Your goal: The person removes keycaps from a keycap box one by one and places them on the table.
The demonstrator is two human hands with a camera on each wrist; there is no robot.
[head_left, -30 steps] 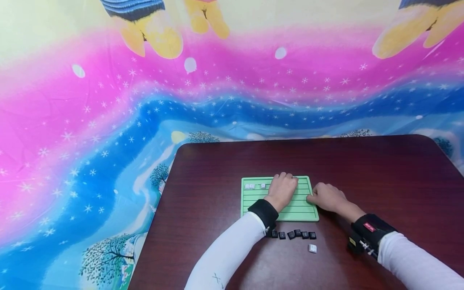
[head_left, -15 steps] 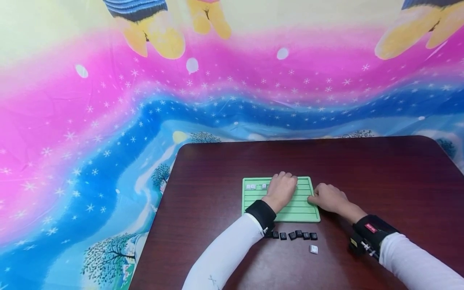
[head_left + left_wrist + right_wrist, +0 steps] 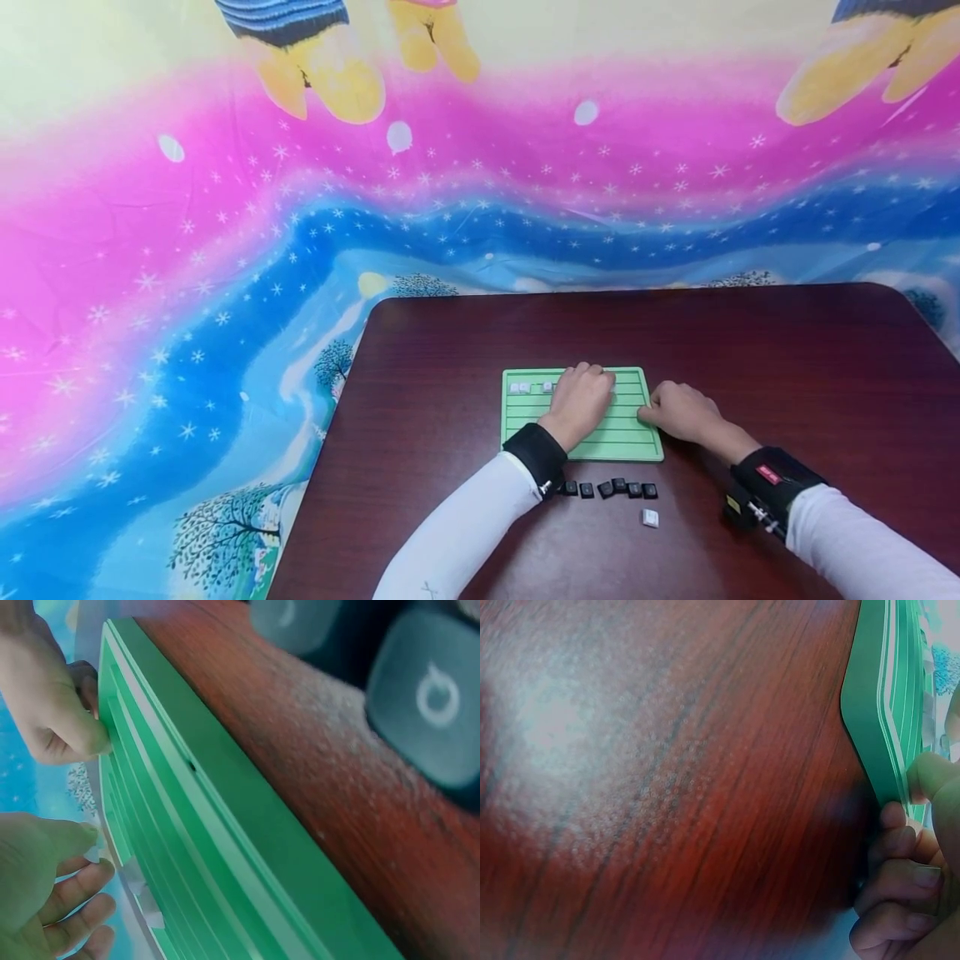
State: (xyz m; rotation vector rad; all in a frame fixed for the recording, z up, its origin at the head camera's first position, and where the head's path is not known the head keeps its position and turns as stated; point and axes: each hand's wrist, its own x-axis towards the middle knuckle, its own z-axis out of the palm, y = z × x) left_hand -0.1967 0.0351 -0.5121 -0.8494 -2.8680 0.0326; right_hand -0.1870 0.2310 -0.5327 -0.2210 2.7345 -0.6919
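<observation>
A green ridged tray (image 3: 600,450) lies on the table with several white keycaps (image 3: 514,388) in its far row. Over that row, my left hand (image 3: 581,404) hides part of the tray. In the left wrist view the thumb and forefinger of my left hand (image 3: 45,885) pinch a small white keycap (image 3: 93,854), held close above the tray's far side. At the tray's right edge, my right hand (image 3: 682,408) grips the rim. The right wrist view shows the thumb (image 3: 930,776) on top of the rim and the other fingers curled below and outside it.
Several black keycaps (image 3: 587,491) lie in a loose row on the table (image 3: 420,467) in front of the tray, partly behind the left wrist strap (image 3: 535,458). One white keycap (image 3: 650,518) sits nearer the front. A printed cloth (image 3: 525,192) hangs behind the table.
My left hand has shifted slightly toward the front, still over the far row. My right hand keeps its grip on the tray's edge. The keycaps on the table have not moved.
</observation>
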